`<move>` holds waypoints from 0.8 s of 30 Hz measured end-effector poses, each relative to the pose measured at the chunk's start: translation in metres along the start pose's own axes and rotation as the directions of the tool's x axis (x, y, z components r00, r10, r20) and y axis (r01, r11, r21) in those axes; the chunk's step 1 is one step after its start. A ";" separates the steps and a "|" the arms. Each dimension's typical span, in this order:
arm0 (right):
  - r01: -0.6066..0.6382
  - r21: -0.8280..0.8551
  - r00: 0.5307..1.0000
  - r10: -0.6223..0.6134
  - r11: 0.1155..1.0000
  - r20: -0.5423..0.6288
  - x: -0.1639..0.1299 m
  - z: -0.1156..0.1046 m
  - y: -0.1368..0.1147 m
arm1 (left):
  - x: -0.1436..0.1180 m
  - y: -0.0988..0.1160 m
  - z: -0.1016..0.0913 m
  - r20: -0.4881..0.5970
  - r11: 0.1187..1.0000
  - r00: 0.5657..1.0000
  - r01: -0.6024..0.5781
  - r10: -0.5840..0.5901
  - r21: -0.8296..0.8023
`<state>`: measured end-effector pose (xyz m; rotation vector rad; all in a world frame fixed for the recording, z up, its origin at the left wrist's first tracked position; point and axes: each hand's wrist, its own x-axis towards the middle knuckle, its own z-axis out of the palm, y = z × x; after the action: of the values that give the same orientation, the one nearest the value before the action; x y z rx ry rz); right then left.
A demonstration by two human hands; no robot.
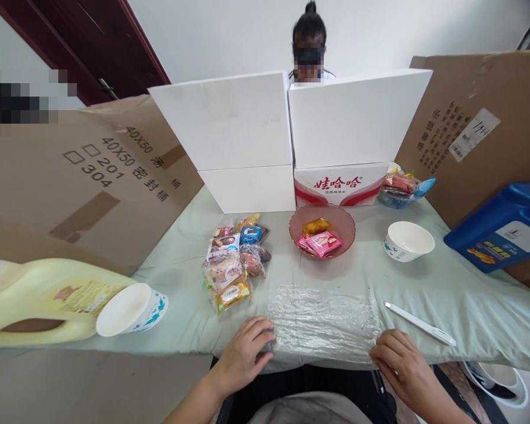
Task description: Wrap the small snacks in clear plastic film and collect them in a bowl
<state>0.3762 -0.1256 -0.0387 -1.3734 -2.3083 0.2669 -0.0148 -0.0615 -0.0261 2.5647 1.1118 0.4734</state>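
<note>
A clear, crinkled plastic bag (324,324) lies flat along the near edge of the table. At its left edge is my left hand (247,350), with bent fingers closed on the film. My right hand (401,360) pinches the right near corner. Just beyond my left hand sits a pile of wrapped snacks (229,265). Behind the bag, a pink glass bowl (297,227) holds several small packets, pink (322,242) and yellow (317,225). A white utility knife (419,324) lies to the right of the bag, apart from my right hand.
White paper bowls stand left (152,309) and right (406,250). A pale yellow jug (35,288) lies far left; a blue bottle (499,229) leans at right. White boxes (242,129) line the back, a filled bowl (395,197) beside them. Large cartons (92,206) flank the table; a person (309,35) is behind.
</note>
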 end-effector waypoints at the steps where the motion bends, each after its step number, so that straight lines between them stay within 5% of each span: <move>1: 0.002 0.011 1.000 -0.002 1.000 -0.017 0.000 -0.003 -0.001 | 0.000 0.002 -0.001 0.003 1.000 1.000 0.000 0.000 -0.012; 5: -0.007 0.088 0.998 0.013 0.996 -0.067 0.000 -0.008 -0.002 | 0.004 0.009 -0.007 0.020 0.994 1.000 0.016 -0.014 -0.111; 9: -0.176 0.219 0.978 0.197 0.960 -0.075 0.007 0.001 0.001 | 0.015 0.010 -0.011 -0.035 0.967 0.989 0.135 -0.146 -0.217; 14: -0.403 0.168 0.883 0.431 0.900 -0.188 0.020 0.024 0.006 | 0.045 0.004 0.001 -0.104 0.937 0.932 0.345 -0.348 -0.045; 18: -0.368 -0.040 0.884 0.336 0.929 -0.326 0.024 0.032 0.006 | 0.070 0.000 0.017 -0.131 0.905 0.920 0.388 -0.369 0.173; 24: -0.399 -0.142 0.869 0.324 0.906 -0.373 0.020 0.034 0.011 | 0.088 -0.004 0.032 -0.126 0.900 0.929 0.369 -0.349 0.230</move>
<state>0.3608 -0.1013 -0.0672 -1.8050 -1.8220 -0.1117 0.0523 0.0022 -0.0410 2.4708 1.7326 0.3663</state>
